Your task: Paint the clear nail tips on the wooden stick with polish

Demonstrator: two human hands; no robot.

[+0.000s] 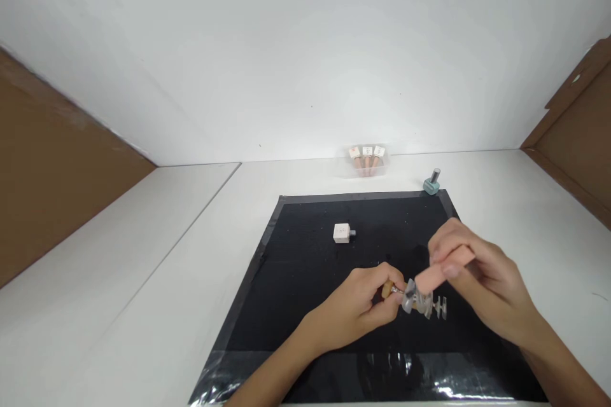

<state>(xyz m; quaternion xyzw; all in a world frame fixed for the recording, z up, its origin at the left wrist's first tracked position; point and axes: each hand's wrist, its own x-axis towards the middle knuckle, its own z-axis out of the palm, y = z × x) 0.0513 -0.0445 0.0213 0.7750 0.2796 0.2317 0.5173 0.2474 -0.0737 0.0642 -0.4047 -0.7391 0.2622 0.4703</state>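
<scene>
My left hand (365, 299) is closed on the yellowish-brown end of a small holder (389, 288). From it several clear curved pieces (424, 304), like nail tips, stick out in a row to the right. A flat peach-coloured bar (432, 276) is pinched between the thumb and fingers of my right hand (487, 280). Its lower end overlaps the clear pieces; whether it touches them I cannot tell. Beyond my left hand, a white block-shaped piece (341, 233) with handwritten marks and a short grey metal end lies on the black mat (305, 254).
At the back, a clear plastic box (375, 172) holds three peach pieces with marked white square tops. A teal piece with a silver stem (431, 184) stands by the mat's far right corner. Brown cardboard panels (57, 165) flank the white table (157, 235), and a white wall rises behind.
</scene>
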